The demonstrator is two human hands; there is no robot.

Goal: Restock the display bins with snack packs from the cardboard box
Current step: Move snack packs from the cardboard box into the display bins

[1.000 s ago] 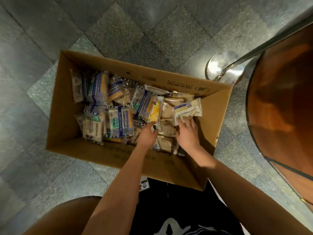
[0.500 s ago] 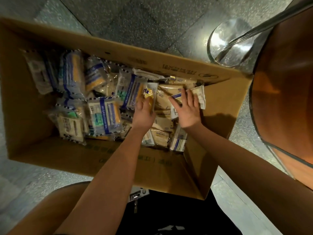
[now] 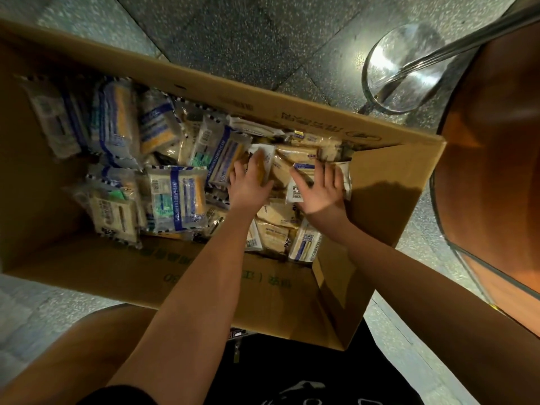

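Observation:
An open cardboard box (image 3: 204,276) stands on the floor below me, holding several snack packs in clear and white wrappers with blue bands, such as the large pack (image 3: 178,197) left of my hands. Both arms reach into its right half. My left hand (image 3: 251,182) lies flat, fingers stretched over a white-ended pack (image 3: 264,152). My right hand (image 3: 320,191) rests with spread fingers on a white pack with a blue label (image 3: 296,190). Tan packs (image 3: 274,232) lie below my wrists. No display bin is in view.
A round orange-brown surface with a dark rim (image 3: 496,171) fills the right side, close to the box's right wall. A shiny chrome disc base with a slanted pole (image 3: 409,68) sits on the speckled tile floor (image 3: 263,39) behind the box.
The view has come closer over the box. Both hands have slid further in, and the right hand has gone from holding the white pack up to lying flat on it.

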